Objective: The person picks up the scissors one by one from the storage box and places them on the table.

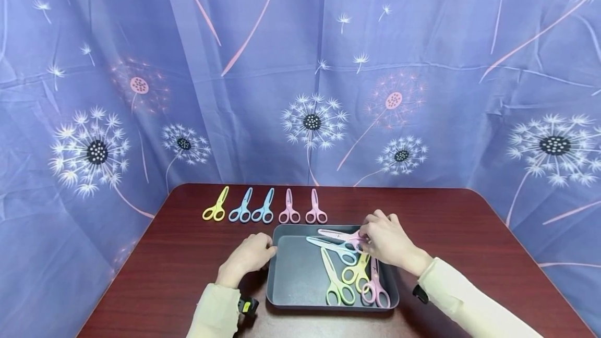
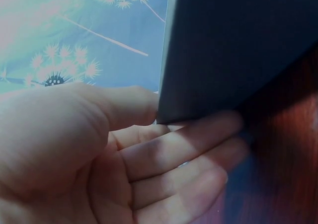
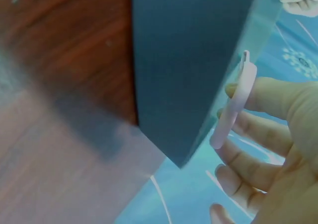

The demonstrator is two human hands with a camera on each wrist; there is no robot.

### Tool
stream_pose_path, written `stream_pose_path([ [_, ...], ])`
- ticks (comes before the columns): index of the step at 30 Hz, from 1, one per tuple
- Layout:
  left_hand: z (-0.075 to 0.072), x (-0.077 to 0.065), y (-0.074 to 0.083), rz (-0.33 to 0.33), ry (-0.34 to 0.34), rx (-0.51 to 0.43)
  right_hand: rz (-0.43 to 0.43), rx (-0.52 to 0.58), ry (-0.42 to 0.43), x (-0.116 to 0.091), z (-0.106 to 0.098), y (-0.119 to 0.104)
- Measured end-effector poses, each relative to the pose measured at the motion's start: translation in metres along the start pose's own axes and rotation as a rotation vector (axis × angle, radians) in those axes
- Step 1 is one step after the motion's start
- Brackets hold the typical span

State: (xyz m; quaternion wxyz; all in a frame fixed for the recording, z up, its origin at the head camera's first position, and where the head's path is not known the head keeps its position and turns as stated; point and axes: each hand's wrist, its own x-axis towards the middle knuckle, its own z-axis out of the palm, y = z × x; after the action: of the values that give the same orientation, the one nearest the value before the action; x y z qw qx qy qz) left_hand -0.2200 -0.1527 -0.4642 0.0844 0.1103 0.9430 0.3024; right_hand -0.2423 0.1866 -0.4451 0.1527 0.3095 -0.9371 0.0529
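Note:
My right hand [image 1: 387,239] pinches the handle of a pair of pink scissors [image 1: 339,234] at the back right of a dark grey tray [image 1: 293,305]. In the right wrist view, the pink handle loop [image 3: 233,105] sits between thumb and fingertips, beside the tray's outer wall. Its blades point left over the tray. Beneath lie blue scissors [image 1: 332,247], yellow-green scissors [image 1: 334,278], yellow scissors [image 1: 359,274] and another pink pair [image 1: 375,288], partly overlapping. My left hand [image 1: 250,255] holds the tray's left edge, thumb at the rim and fingers against the outer side.
Behind the tray, several scissors stand in a row on the reddish-brown table [image 1: 164,275]: yellow [image 1: 219,202], two blue [image 1: 244,205], two pink [image 1: 289,206]. A blue dandelion-print curtain [image 1: 263,119] hangs around the table's back and sides.

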Motion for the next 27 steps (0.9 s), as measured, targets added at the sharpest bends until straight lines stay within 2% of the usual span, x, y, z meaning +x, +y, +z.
stream_pose_path([
  [8, 0.001, 0.001, 0.001, 0.005, -0.011, -0.005, 0.072, 0.028, 0.025, 0.005, -0.009, 0.011],
  [16, 0.0, 0.001, 0.001, -0.003, -0.007, 0.001, 0.195, 0.076, 0.045, 0.019, -0.009, 0.02],
  [27, 0.001, 0.001, 0.002, -0.033, -0.021, -0.007, 0.414, 0.125, -0.041, 0.053, -0.008, 0.024],
])
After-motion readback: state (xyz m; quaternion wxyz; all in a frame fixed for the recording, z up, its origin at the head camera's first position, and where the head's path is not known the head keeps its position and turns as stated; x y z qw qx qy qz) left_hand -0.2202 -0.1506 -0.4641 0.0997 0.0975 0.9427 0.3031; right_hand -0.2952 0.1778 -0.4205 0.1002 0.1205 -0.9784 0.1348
